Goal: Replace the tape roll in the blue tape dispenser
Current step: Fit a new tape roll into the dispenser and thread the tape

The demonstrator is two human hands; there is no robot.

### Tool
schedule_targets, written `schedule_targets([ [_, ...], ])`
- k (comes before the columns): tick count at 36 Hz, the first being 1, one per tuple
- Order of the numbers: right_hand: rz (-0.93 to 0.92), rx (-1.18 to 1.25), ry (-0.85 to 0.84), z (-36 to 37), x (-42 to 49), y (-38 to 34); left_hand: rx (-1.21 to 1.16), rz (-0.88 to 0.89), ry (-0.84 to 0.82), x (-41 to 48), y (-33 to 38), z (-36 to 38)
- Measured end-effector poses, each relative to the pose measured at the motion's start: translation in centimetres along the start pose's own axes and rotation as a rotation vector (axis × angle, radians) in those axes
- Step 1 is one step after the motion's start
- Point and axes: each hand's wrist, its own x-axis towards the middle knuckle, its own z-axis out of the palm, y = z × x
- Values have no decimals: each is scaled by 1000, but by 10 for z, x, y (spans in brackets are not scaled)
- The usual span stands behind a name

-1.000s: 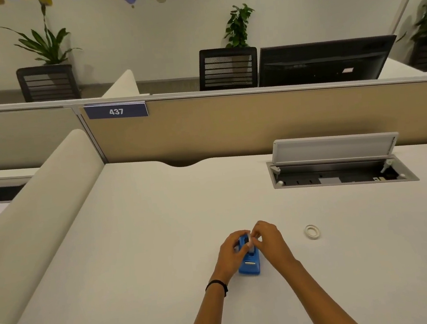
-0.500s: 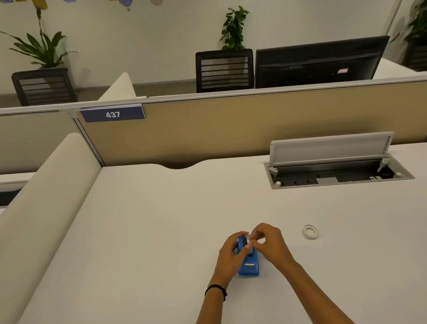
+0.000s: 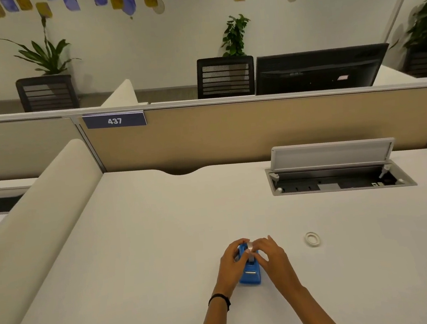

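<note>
The blue tape dispenser (image 3: 250,273) sits on the white desk, near the front middle. A pale tape roll (image 3: 250,252) stands upright in its far end. My left hand (image 3: 231,262) wraps the dispenser's left side. My right hand (image 3: 272,257) is against its right side, with thumb and fingertips pinched on the roll's top. A second small white ring, a tape core or roll (image 3: 312,238), lies flat on the desk a little to the right of my right hand.
An open cable hatch (image 3: 342,183) with a raised lid is set in the desk at the back right. A tan partition (image 3: 256,130) closes off the far edge. A padded cream divider (image 3: 40,213) runs along the left side.
Both hands stay on the dispenser. My right fingers have shifted a little on the roll's top. The camera has tilted slightly, and the ring on the desk has not moved.
</note>
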Motion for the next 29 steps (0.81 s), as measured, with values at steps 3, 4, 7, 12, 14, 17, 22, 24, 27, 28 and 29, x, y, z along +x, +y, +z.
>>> schedule_targets([
  [3, -10, 39, 28, 0, -1, -1, -3, -2, -9, 0, 0, 0],
  [4, -10, 59, 50, -1, -1, -2, -4, -2, -12, 0, -1, 0],
  [7, 25, 127, 123, 1, 5, -6, -2, 0, -24, 0, -1, -1],
  [12, 149, 194, 161, 5, 13, -8, 10, -8, -36, 1, -1, -2],
  [14, 178, 191, 152, 5, 14, -8, 20, -10, -41, 1, -2, -2],
  [17, 193, 199, 141, 5, 13, -8, 23, -7, -29, 1, -3, -2],
  [22, 191, 213, 134, 3, 12, -9, 18, -7, 11, 3, -3, 1],
  [24, 207, 233, 123, 3, 12, -9, 10, -1, 15, 2, -3, 1],
  [27, 241, 286, 116, 3, 12, -9, 5, 5, 16, 3, -5, 2],
  [28, 254, 310, 117, 3, 12, -9, 3, 6, 15, 3, -5, 2],
  [29, 266, 332, 119, 4, 12, -10, 3, 6, 13, 3, -6, 2],
])
